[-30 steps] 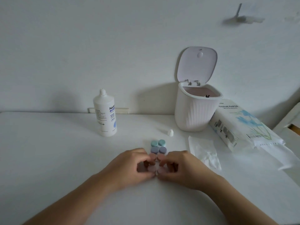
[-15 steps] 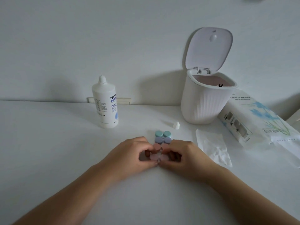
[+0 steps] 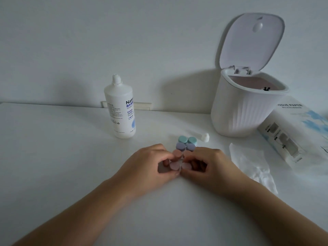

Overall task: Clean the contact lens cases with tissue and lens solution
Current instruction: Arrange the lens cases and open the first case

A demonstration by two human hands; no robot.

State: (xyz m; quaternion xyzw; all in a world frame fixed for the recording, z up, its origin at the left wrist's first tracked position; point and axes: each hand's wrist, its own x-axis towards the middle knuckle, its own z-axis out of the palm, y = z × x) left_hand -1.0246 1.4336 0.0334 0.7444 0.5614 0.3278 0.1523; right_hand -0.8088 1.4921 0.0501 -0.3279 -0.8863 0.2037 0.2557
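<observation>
Backdrop: plain white wall (image 3: 88, 41) behind a white tabletop (image 3: 53, 157).
Left hand: the left hand (image 3: 147, 166) rests on the tabletop, its fingers curled round the left cap of the pale pink lens case (image 3: 179, 166).
Right hand: the right hand (image 3: 211, 166) mirrors it, its fingers curled round the right cap of the same case; the two thumbs nearly meet in front of it.
Lens cases: four lie in a row running away from the hands. The pale pink one is between the fingers, a salmon case (image 3: 178, 153) sits just beyond it and is partly covered, then a lilac case (image 3: 185, 146), then a teal case (image 3: 187, 139) farthest off. All caps are on.
Solution bottle: the white lens solution bottle (image 3: 120, 110) stands upright beyond the left hand, nozzle bare; its small white cap (image 3: 205, 137) lies just beyond the right hand, beside the teal case.
Bin: a ribbed white bin (image 3: 243, 114) stands farther beyond the right hand, lid flipped up, with a pinkish liner inside; contents cannot be made out.
Tissue: a crumpled tissue (image 3: 253, 167) lies just outside the right hand; the tissue paper pack (image 3: 298, 128) lies past it.
</observation>
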